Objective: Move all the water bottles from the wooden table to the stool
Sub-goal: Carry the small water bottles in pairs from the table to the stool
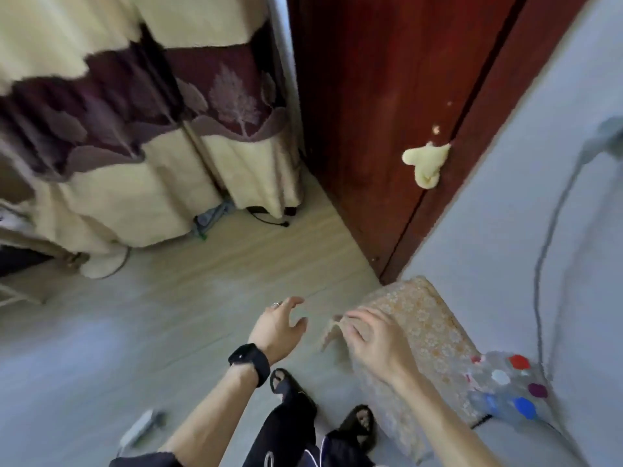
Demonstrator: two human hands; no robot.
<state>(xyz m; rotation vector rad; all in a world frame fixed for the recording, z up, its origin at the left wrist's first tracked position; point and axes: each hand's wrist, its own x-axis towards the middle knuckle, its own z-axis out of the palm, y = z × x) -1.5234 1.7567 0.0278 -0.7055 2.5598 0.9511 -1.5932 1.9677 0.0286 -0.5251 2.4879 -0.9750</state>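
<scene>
A stool (435, 335) with a beige flowered cover stands against the wall at the lower right. Several clear water bottles (505, 389) with red, white, blue and purple caps stand bunched on its near right end. My right hand (371, 335) hovers over the stool's left edge, fingers spread, holding nothing. My left hand (279, 328), with a black watch on the wrist and a ring, hangs open above the floor just left of the stool. The wooden table is out of view.
A dark red door (381, 106) fills the far corner, with a yellow cloth (426, 163) on its handle. Cream and maroon curtains (135, 112) hang at left over cables on the floor. A grey cable (542, 264) runs down the right wall. My sandalled feet (323, 409) stand below.
</scene>
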